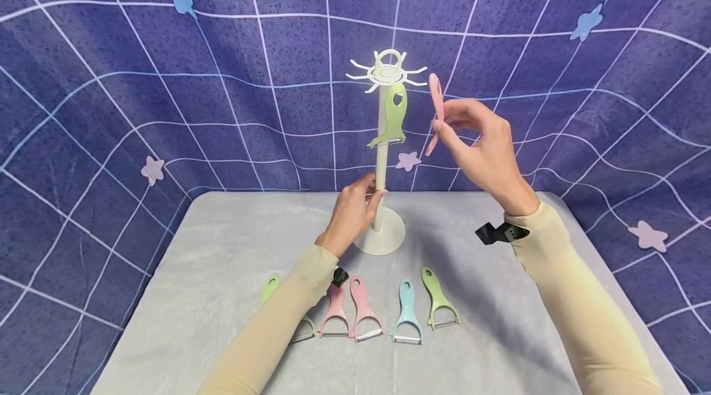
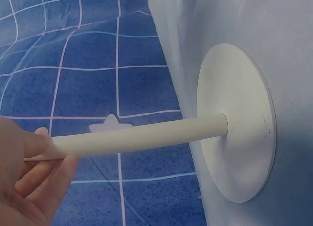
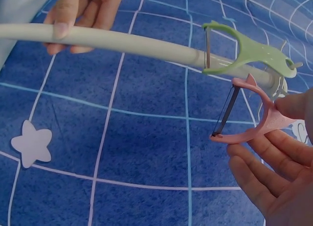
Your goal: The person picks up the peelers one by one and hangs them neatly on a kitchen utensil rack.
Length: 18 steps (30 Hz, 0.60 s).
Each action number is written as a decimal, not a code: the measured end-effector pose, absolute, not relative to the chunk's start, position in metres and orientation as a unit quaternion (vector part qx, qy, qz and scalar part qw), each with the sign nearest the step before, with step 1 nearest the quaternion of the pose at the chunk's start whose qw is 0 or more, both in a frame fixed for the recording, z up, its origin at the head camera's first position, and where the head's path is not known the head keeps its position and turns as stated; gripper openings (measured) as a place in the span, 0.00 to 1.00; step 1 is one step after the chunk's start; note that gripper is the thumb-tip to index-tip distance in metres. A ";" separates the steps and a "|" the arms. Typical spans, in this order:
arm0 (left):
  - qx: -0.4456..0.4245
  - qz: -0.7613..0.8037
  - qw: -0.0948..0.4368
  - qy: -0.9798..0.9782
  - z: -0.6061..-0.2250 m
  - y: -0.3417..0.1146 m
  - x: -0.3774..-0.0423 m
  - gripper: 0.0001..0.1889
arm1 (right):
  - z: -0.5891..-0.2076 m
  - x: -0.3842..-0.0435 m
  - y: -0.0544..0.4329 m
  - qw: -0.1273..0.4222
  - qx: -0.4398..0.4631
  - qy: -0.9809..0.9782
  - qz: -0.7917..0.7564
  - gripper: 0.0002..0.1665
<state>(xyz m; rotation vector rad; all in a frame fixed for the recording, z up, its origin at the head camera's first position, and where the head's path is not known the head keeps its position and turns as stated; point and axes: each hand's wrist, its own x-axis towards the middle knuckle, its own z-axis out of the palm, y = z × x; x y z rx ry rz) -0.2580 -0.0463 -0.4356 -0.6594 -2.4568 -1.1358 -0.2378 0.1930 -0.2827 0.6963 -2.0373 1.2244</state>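
A white stand [image 1: 381,163] with a round base and several hooks at its top stands toward the back of the table. My left hand [image 1: 352,210] grips its pole low down; the left wrist view shows thumb and fingers around the pole [image 2: 142,138]. From a front hook hangs a green peeler [image 1: 395,114], blade down. To the right of the hooks, my right hand [image 1: 482,145] pinches a pink peeler [image 1: 437,95] by its handle. In the right wrist view this pink peeler [image 3: 261,121] is apart from the hanging green peeler [image 3: 249,52].
In front of the stand lie a light blue peeler [image 1: 407,305], a green peeler [image 1: 437,296], two pink peelers, one at the center [image 1: 361,305], and another green peeler [image 1: 270,286] partly behind the left sleeve. A purple gridded cloth [image 1: 266,105] hangs behind the grey table [image 1: 222,241].
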 end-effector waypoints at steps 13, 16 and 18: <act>-0.235 -0.406 0.175 -0.866 -0.435 -0.047 -0.258 0.12 | -0.277 -0.243 0.182 0.313 0.280 -0.776 0.471 0.11; -0.233 -0.403 0.177 -0.867 -0.435 -0.047 -0.258 0.12 | -0.278 -0.244 0.180 0.309 0.277 -0.777 0.473 0.12; -0.233 -0.403 0.179 -0.867 -0.435 -0.047 -0.257 0.12 | -0.279 -0.245 0.179 0.307 0.275 -0.779 0.473 0.12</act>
